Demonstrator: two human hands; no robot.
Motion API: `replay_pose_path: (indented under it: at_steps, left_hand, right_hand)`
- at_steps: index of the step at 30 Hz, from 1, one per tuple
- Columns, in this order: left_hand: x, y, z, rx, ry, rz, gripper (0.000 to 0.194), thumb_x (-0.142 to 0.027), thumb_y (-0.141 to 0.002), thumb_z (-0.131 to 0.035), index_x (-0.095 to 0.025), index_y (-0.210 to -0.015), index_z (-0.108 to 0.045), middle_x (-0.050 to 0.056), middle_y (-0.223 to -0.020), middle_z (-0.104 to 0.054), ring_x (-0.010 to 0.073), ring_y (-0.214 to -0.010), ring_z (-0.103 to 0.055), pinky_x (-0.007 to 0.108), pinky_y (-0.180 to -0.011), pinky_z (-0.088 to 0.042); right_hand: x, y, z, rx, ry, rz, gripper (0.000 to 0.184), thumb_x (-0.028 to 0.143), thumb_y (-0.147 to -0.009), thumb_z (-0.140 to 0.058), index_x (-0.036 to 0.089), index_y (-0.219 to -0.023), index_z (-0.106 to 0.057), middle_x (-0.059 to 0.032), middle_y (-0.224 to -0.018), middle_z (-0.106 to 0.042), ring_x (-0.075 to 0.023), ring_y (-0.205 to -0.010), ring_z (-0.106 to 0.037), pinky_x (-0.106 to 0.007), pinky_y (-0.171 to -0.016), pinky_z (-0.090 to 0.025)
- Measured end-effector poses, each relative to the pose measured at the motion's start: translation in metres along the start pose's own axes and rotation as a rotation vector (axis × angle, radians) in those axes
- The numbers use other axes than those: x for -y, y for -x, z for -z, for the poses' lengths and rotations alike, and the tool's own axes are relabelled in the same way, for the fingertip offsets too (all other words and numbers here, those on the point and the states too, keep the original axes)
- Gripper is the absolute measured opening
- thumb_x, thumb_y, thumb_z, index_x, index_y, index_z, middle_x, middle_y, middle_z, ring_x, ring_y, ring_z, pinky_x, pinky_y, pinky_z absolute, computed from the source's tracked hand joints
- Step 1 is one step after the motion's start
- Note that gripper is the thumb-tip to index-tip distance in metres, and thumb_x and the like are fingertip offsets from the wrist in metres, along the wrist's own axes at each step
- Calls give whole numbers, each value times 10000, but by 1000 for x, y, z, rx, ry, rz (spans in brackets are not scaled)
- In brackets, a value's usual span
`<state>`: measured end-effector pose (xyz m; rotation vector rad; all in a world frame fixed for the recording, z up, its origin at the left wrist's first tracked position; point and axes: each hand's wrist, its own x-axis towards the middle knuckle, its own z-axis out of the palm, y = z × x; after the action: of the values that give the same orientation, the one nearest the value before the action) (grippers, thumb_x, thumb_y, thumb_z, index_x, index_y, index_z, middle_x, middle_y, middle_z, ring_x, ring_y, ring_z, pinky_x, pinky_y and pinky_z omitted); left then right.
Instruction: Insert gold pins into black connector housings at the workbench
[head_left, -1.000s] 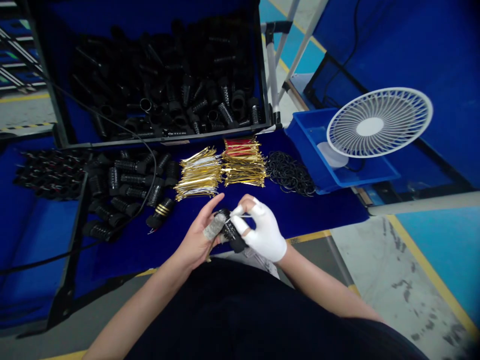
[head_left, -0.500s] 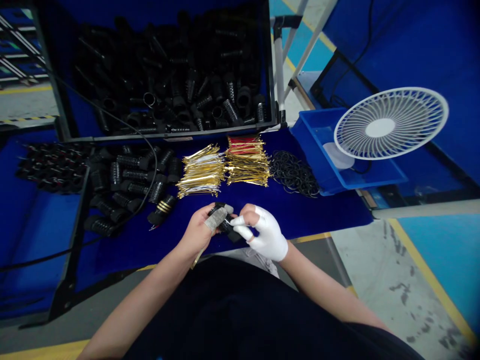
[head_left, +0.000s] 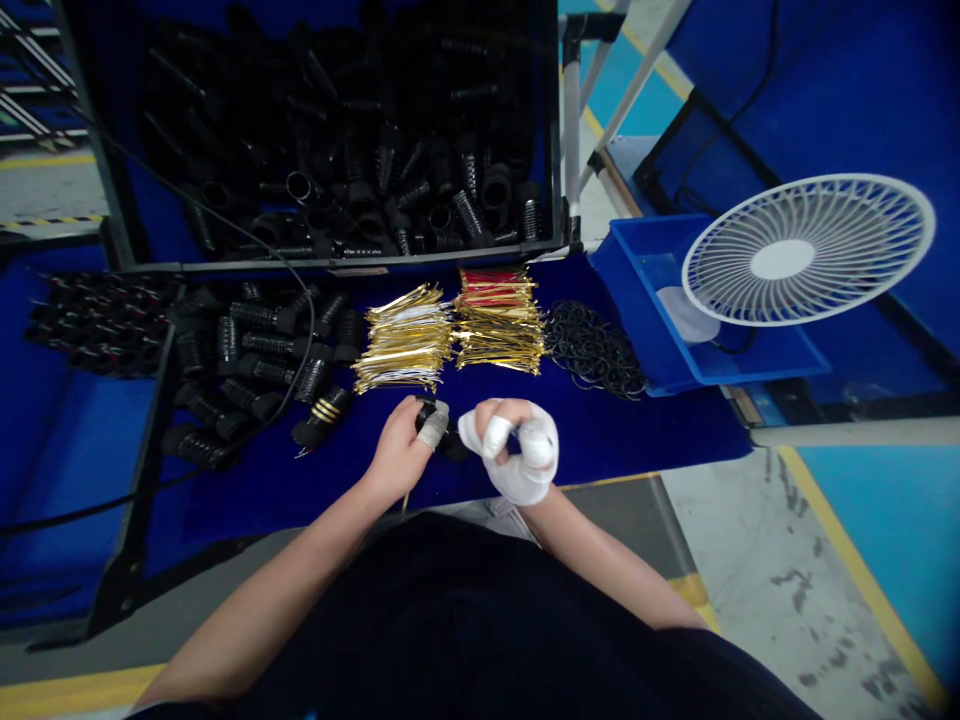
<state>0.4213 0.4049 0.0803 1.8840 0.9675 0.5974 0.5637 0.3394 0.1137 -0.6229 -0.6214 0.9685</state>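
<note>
My left hand [head_left: 403, 450], its thumb wrapped in grey tape, is closed around a black cylindrical part [head_left: 453, 447] just above the near edge of the blue table. A thin gold strip [head_left: 406, 502] hangs below that hand. To the right, my right hand [head_left: 517, 455] wears a white glove with some bare fingers, and its fingers are curled into a pinch; whatever they grip is hidden. Beyond the hands lie bundles of gold-and-white strips [head_left: 405, 340] and gold strips with red ones [head_left: 499, 325]. A black part with gold bands [head_left: 328, 408] rests left of my left hand.
A large bin [head_left: 337, 266] of black ribbed parts stands at the back. More ribbed parts [head_left: 262, 343] lie left, under a hanging cable [head_left: 310, 330]. Black rings [head_left: 596, 350] are piled right, beside a blue tray [head_left: 660, 360] and a white fan [head_left: 810, 250].
My right hand has drawn back from the black part and rolled over, fingers curling upward. My left hand keeps its hold on the part. The whole view has shifted slightly.
</note>
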Motion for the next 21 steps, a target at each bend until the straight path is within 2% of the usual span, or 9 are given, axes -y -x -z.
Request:
replay_pose_path:
  at_steps: [3,5,8,11,13,14,16,19,21]
  left_hand:
    - [4,-1,0,-31,-2,-1,210,-273,-911,-477,-187,-747,-576,39,-768,-579,199,-753,-540,316,-719,-414]
    - [7,-1,-1,-37,20,9,216,-276,-907,-441,-194,-736,-545,43,-770,-575,206,-753,-533,330,-726,-417]
    - [8,0,0,-5,58,39,249,-321,-914,-433,-197,-731,-548,47,-773,-579,213,-751,-523,348,-739,-427]
    - [4,3,3,15,170,91,279,-392,-916,-490,-191,-754,-597,58,-834,-623,231,-838,-558,366,-817,-455]
    - [-1,6,7,18,337,190,300,-462,-908,-555,-185,-824,-634,59,-890,-651,231,-891,-584,362,-848,-478]
    - [-5,7,9,23,452,265,311,-493,-893,-593,-186,-870,-637,55,-906,-658,223,-885,-597,357,-831,-496]
    - [-12,9,13,35,691,419,352,-532,-843,-677,-203,-951,-611,38,-902,-657,201,-828,-621,330,-737,-530]
    - [-21,8,15,14,932,542,471,-588,-765,-747,-218,-1009,-587,14,-834,-642,171,-720,-629,278,-607,-531]
    - [-25,5,15,15,1047,567,519,-646,-760,-722,-184,-974,-621,10,-770,-624,145,-663,-610,303,-647,-565]
  right_hand:
    - [-8,-8,-8,120,130,-5,484,592,-855,-674,199,-574,-640,30,-439,-404,-112,-398,-352,-294,-453,-320]
    - [-10,-14,-14,137,143,2,466,579,-867,-672,196,-603,-647,16,-485,-464,-113,-423,-383,-292,-471,-337]
    - [-5,-22,-17,177,182,-22,514,631,-904,-586,201,-624,-615,37,-482,-447,-98,-397,-341,-282,-463,-346]
    - [8,-37,-10,419,632,-105,447,561,-952,-541,194,-730,-667,14,-561,-552,-125,-483,-485,-284,-564,-457]
    - [16,-57,0,534,1075,-17,296,430,-961,-560,196,-865,-713,-40,-786,-684,-174,-743,-640,-304,-759,-514]
    - [18,-70,7,527,1271,60,233,367,-960,-560,201,-935,-721,-59,-916,-711,-193,-876,-662,-311,-846,-509]
    - [17,-100,20,408,1577,162,213,279,-962,-533,215,-1051,-716,-74,-1092,-703,-211,-1015,-658,-311,-925,-490]
    - [7,-141,31,263,1875,84,228,322,-943,-574,222,-1090,-716,-85,-1173,-678,-227,-964,-678,-315,-878,-508]
    - [-1,-158,30,261,1989,2,233,350,-926,-600,205,-1058,-725,-108,-1212,-665,-235,-922,-688,-323,-838,-513]
